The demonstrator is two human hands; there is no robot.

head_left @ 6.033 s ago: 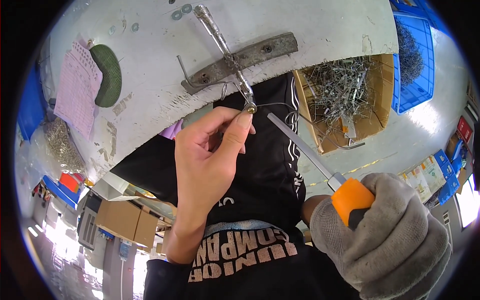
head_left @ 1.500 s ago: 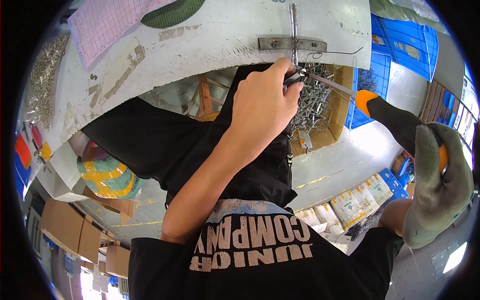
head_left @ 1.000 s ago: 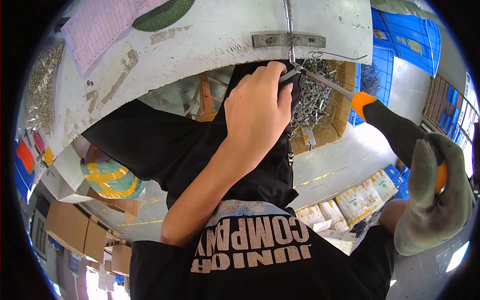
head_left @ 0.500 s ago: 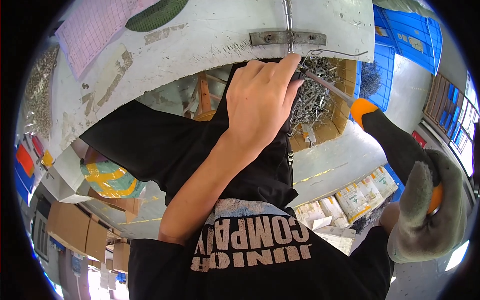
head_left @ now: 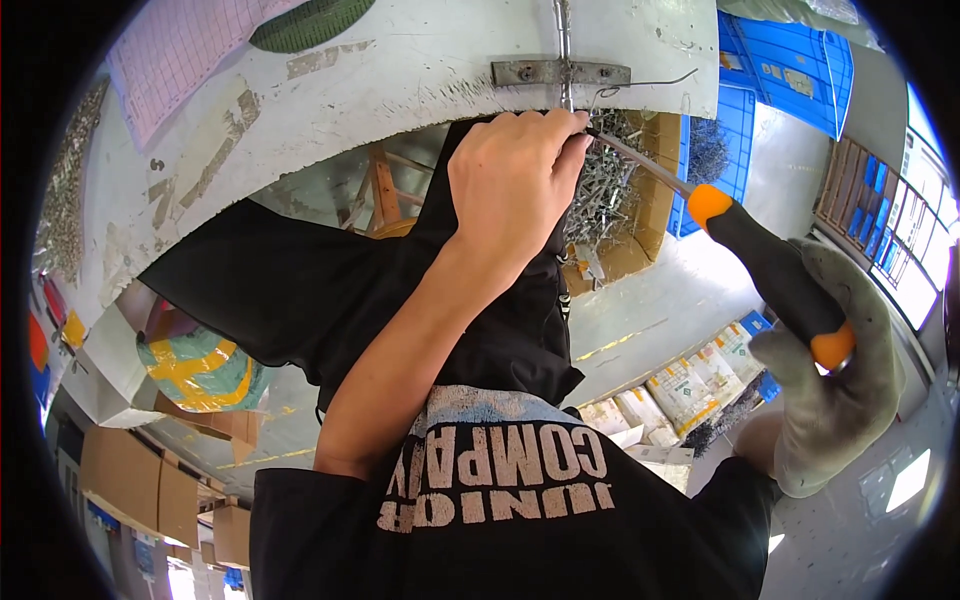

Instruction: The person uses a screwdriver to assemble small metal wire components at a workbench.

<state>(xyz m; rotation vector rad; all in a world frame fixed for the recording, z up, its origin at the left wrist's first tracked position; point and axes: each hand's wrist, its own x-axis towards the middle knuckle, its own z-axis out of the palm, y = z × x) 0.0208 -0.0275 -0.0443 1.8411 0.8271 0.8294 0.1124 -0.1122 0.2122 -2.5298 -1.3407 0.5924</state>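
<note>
My bare left hand (head_left: 510, 185) is at the table's near edge, its thumb and fingers pinched together beside the end of a metal rod (head_left: 563, 40). What lies between those fingertips is hidden. My gloved right hand (head_left: 850, 370) holds a screwdriver (head_left: 755, 255) by its black and orange handle. The glove's thumb stands away from the handle, which rests against the fingers. The screwdriver's shaft slants up to the left, its tip close to my left fingertips. A flat metal bar (head_left: 510, 73) crosses the rod on the table. Near it sticks out a thin looped wire (head_left: 650, 82).
Below the table edge stands a cardboard box (head_left: 655, 215) full of metal pieces (head_left: 605, 185). Blue crates (head_left: 790, 65) are at the right. Pink gridded paper (head_left: 185, 60) and a green mat (head_left: 310, 25) lie on the table (head_left: 420, 50). White cartons (head_left: 685, 385) stand on the floor.
The view has shifted slightly. My right hand has turned, and its thumb and fingers have loosened around the screwdriver handle. My left hand remains pinched by the rod's end.
</note>
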